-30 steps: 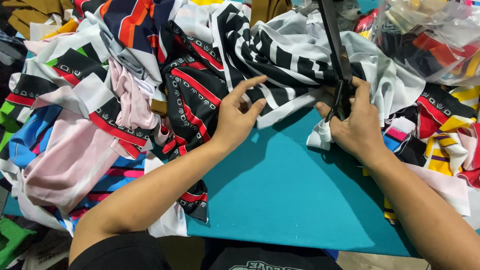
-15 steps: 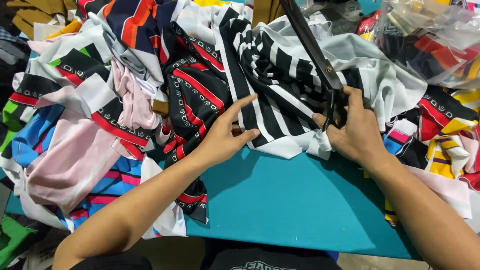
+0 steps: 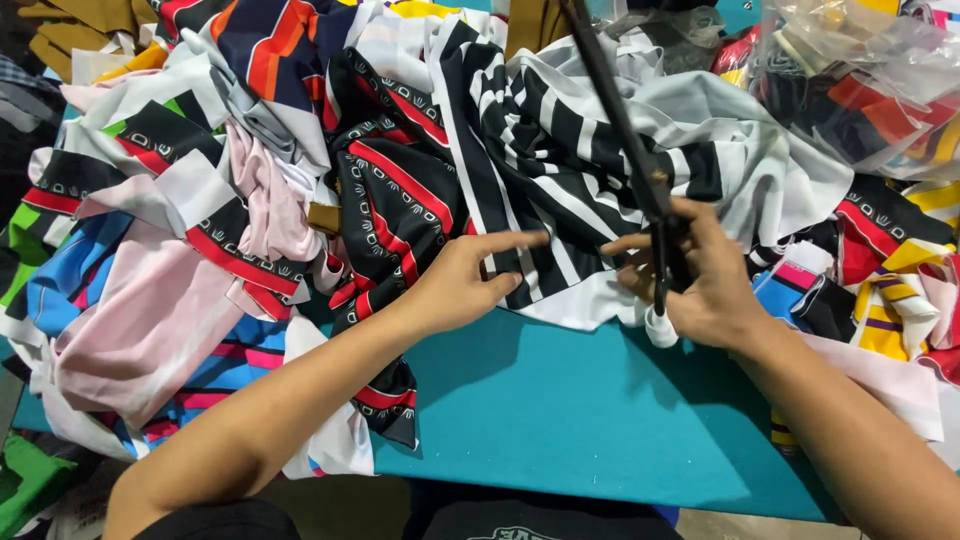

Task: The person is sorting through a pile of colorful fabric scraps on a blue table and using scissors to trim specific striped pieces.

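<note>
A person's two bare hands work at a piece of black-and-white striped fabric that lies spread across the middle of a teal tabletop, its white lower hem reaching the bare strip of surface along the near edge. The left hand rests on the near-left part of the striped cloth, index finger stretched out flat and pointing toward the other hand, the remaining fingers loosely curled against the cloth. The right hand sits just beside it, on the near-right part of the same piece, closed around the handles of a long pair of black scissors; the blades rise up and away over the stripes toward the far edge of the tabletop. Whether the blades are parted or together cannot be told from this angle. The cloth lies under and between both hands, the fingertips of the two nearly meeting over its hem.

Left of the striped piece lies a black fabric with red bands and a small white pattern, and beyond it, toward the left edge, a heap of pink, blue and white fabric scraps. At the far right corner sits a clear plastic bag filled with coloured pieces, with yellow, red and black offcuts below it along the right edge.
</note>
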